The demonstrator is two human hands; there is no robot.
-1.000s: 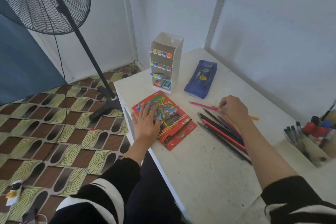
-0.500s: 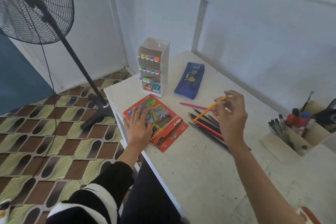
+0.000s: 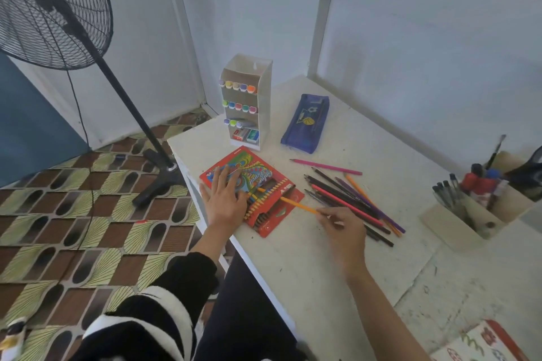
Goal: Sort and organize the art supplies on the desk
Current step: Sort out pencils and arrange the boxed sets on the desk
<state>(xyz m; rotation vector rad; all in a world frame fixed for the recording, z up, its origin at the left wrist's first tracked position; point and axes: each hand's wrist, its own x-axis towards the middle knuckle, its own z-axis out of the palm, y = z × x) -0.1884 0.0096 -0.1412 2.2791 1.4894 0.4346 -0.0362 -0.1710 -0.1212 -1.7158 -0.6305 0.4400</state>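
Observation:
A red coloured-pencil box (image 3: 272,208) lies open near the desk's left edge, with several pencils in it. My left hand (image 3: 224,199) lies flat on its lid, fingers spread. My right hand (image 3: 343,228) pinches the end of an orange pencil (image 3: 296,204) whose tip reaches into the box. Right of the box is a loose pile of coloured pencils (image 3: 349,202), and a pink pencil (image 3: 325,166) lies apart behind it.
A white marker rack (image 3: 264,73) and a blue pencil case (image 3: 306,123) stand at the back. A beige holder (image 3: 457,226) with pens sits at the right, a patterned box (image 3: 487,343) at the bottom right. A standing fan (image 3: 55,9) is on the floor at the left.
My right hand lifted an orange pencil from the pile and brought it left and down to the box. My left hand stayed on the lid.

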